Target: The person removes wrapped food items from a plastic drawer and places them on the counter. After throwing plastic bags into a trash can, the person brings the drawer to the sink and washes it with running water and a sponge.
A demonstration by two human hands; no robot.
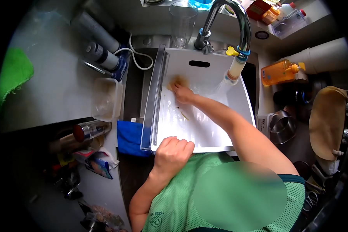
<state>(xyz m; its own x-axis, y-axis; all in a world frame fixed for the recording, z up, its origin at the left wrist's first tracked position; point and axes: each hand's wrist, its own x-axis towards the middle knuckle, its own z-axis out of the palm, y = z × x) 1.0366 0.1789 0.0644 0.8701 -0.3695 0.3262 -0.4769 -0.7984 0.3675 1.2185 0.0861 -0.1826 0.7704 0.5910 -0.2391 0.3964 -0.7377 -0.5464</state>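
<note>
A large white drawer-like bin (pixel 212 135) with a clear strip along its left side lies across the sink. Inside it, toward the upper left, my right hand (pixel 183 94) presses a yellowish-brown sponge or cloth (pixel 178 82) against the bottom. Small brownish bits lie on the wet surface below that hand. My left hand (pixel 172 154) is closed over the bin's near edge. Water sprays from the faucet's filter head (pixel 235 70) into the bin's right part. A yellow lever sits on the faucet (pixel 243 27).
An orange soap bottle (pixel 276 73) and a metal pot (pixel 282 127) stand on the right. To the left are a clear plastic container (pixel 104 99), a blue cloth (pixel 130 138) and a green cloth (pixel 15 73). A tall clear vessel (pixel 183 25) stands behind the bin.
</note>
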